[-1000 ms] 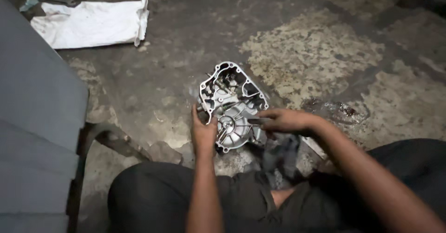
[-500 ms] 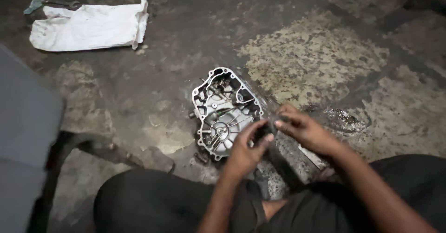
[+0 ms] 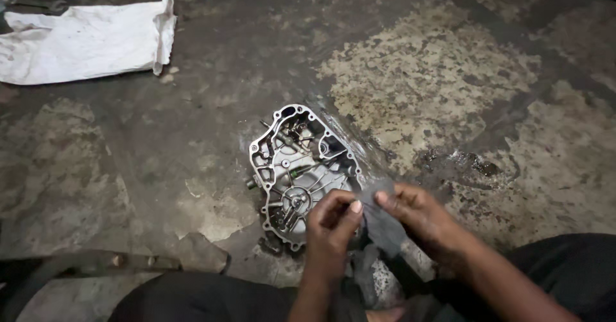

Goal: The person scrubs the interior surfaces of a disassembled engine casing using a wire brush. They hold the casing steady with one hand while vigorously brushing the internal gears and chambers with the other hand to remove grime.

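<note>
The person crouches over a grey metal engine cover (image 3: 301, 174) that lies open side up on the stained concrete floor (image 3: 449, 91). Both hands meet just in front of the cover's near edge, pinching a dark rag (image 3: 383, 222) between them. The left hand (image 3: 330, 229) has its fingers curled narrow, thumb and forefinger closed on the rag's left edge; the right hand (image 3: 420, 216) grips the rag's top right corner the same way, fingers drawn close together. The cloth hangs slack from the fingertips toward the person's lap.

The cover sits just beyond the left hand's knuckles and a little to their left, its ribbed inner face and small gears showing. No finger touches it. A wet dark patch (image 3: 462, 165) spreads on the floor beyond the right hand's fingers. Well beyond both hands, far to the left, a white sack (image 3: 83, 40) lies flat on the floor.

The step in hand looks like readying the rag, spreading or folding it before wiping. Bringing the cloth to the cover would probably call for one hand to let go and steady the casting, while the other presses the rag into the ribs and pockets
</note>
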